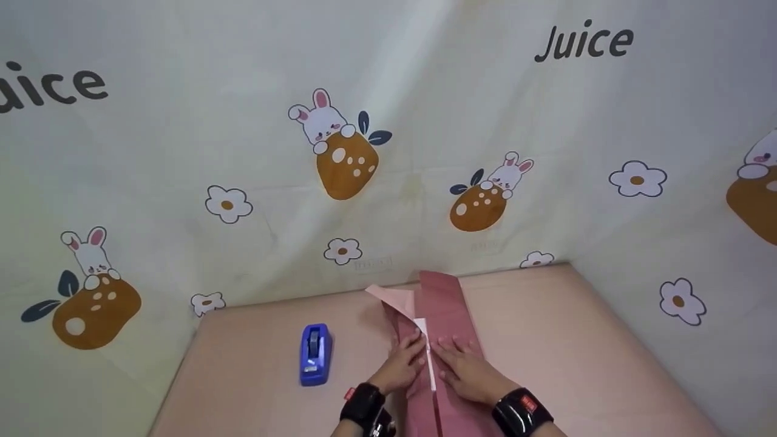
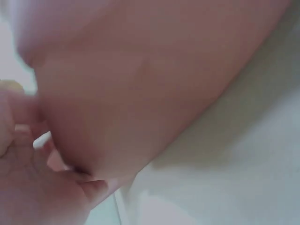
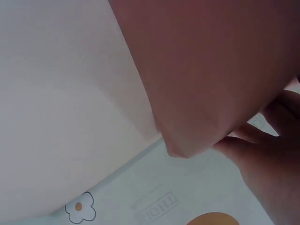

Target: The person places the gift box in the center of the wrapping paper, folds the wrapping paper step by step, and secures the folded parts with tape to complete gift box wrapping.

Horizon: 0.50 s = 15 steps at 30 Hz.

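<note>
In the head view a long dark pink paper lies lengthwise, its two sides folded toward a middle seam. A narrow white strip shows along that seam. My left hand rests on the left fold, fingertips at the strip. Opposite, my right hand presses the right fold with its fingers spread fairly straight. Beyond the left fingers, the far left corner of the paper lifts and turns back, showing a paler underside. The pink paper fills much of the left wrist view, where fingers touch its edge.
A blue tape dispenser stands on the pale pink tabletop, left of the paper. Behind the table hangs a printed curtain with rabbits and flowers. Both wrists wear black bands.
</note>
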Tool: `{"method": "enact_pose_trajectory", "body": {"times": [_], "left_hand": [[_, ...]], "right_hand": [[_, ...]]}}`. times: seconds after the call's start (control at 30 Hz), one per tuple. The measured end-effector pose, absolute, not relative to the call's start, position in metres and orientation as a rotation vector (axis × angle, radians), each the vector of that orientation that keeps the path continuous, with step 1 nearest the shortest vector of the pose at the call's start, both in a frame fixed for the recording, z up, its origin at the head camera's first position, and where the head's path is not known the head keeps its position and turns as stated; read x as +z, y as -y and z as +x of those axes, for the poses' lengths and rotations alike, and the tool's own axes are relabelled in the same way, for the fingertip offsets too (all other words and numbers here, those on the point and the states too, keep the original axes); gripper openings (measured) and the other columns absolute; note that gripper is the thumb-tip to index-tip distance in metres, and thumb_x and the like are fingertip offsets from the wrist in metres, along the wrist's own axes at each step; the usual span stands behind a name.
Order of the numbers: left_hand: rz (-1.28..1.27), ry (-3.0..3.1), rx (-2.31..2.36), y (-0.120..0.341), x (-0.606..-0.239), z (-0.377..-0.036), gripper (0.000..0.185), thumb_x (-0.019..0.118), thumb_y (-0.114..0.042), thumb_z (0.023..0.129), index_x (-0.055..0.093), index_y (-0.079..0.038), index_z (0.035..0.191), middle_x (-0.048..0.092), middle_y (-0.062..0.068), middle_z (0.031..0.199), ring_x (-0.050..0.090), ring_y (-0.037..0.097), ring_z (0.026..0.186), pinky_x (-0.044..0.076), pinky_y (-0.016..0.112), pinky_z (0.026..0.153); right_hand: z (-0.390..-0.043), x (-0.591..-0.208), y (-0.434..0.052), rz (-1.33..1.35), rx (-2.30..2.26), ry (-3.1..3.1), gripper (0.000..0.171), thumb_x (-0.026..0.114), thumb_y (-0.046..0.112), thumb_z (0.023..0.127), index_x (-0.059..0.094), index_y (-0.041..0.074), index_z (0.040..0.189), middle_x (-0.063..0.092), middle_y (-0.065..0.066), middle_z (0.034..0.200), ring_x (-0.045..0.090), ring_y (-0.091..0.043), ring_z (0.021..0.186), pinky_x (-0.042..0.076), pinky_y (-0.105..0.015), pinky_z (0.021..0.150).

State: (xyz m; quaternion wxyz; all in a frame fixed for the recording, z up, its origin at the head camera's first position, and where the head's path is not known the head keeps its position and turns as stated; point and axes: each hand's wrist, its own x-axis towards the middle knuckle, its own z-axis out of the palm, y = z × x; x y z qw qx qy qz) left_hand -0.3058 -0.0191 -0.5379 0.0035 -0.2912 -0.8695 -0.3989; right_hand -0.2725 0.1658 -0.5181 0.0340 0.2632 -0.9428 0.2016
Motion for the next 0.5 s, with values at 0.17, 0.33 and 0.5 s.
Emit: {"method": "enact_pose_trajectory", "body": {"times": [0.17, 0.33, 0.5], "left_hand": [[-0.888, 2.715, -1.42, 0.021, -0.541, -0.31, 0.051, 0.053, -0.006, 0.086, 0.038, 0.001, 0.134, 0.035, 0.023, 0.139, 0.013, 0.056, 0.128, 0.014, 0.066, 0.102], [-0.859, 2.549, -1.759, 0.022, -0.547, -0.315, 0.057, 0.056, 0.003, 0.08, 0.026, 0.003, 0.129, 0.037, 0.025, 0.137, 0.025, 0.043, 0.131, 0.014, 0.058, 0.106], [-0.892, 2.445, -1.933, 0.026, -0.552, -0.318, 0.057, 0.059, -0.001, 0.081, 0.022, 0.003, 0.125, 0.035, 0.027, 0.138, 0.025, 0.039, 0.132, 0.012, 0.054, 0.107]], "right_hand": [[-0.268, -0.519, -0.159, 0.803, 0.472, 2.907, 0.051, 0.049, 0.038, 0.089, 0.043, 0.016, 0.135, 0.037, -0.026, 0.138, 0.029, -0.053, 0.125, 0.018, -0.067, 0.1], [-0.267, -0.523, -0.156, 0.772, 0.384, 2.905, 0.048, 0.045, 0.044, 0.089, 0.047, 0.022, 0.132, 0.036, -0.026, 0.139, 0.028, -0.054, 0.125, 0.018, -0.068, 0.099], [-0.269, -0.524, -0.155, 0.712, 0.579, 2.993, 0.047, 0.028, 0.041, 0.097, 0.048, 0.016, 0.132, 0.027, -0.026, 0.143, 0.017, -0.052, 0.131, 0.007, -0.067, 0.103]]}}
